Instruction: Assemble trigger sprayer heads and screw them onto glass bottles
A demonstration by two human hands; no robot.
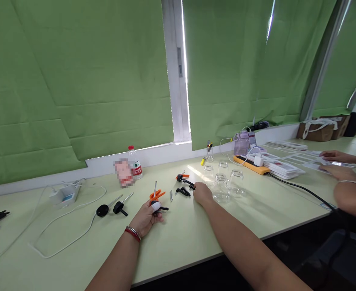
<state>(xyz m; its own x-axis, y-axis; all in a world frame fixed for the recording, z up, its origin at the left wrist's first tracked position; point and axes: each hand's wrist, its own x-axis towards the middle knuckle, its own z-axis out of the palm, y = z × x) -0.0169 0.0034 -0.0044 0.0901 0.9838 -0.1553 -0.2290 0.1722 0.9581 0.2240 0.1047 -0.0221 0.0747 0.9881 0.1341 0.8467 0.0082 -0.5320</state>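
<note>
My left hand (pixel 146 218) grips a black round cap assembly (pixel 156 204) with orange paddles, an upright metal rod and a black arm sticking out to the right. White material wraps its thumb. My right hand (pixel 202 194) reaches farther right, fingers closed at a small black handle part (pixel 192 186); the fingertips are partly hidden. Beside it lie several black handle pieces (pixel 184 191) and another black cap with orange paddles (pixel 180 178). Two short metal pins (pixel 171 195) rest between my hands. Left of my left hand lie a black cap with rod and arm (pixel 118 207) and a black disc-shaped piece (pixel 102 210).
Several glass jars (pixel 222 190) stand just right of my right hand. Behind are a water bottle (pixel 137 165) and a purple jug (pixel 241 143). An orange power strip (pixel 250 165), white cable (pixel 56 252) and stacked papers (pixel 282 167) lie around. Another person's hands (pixel 341 171) work at right.
</note>
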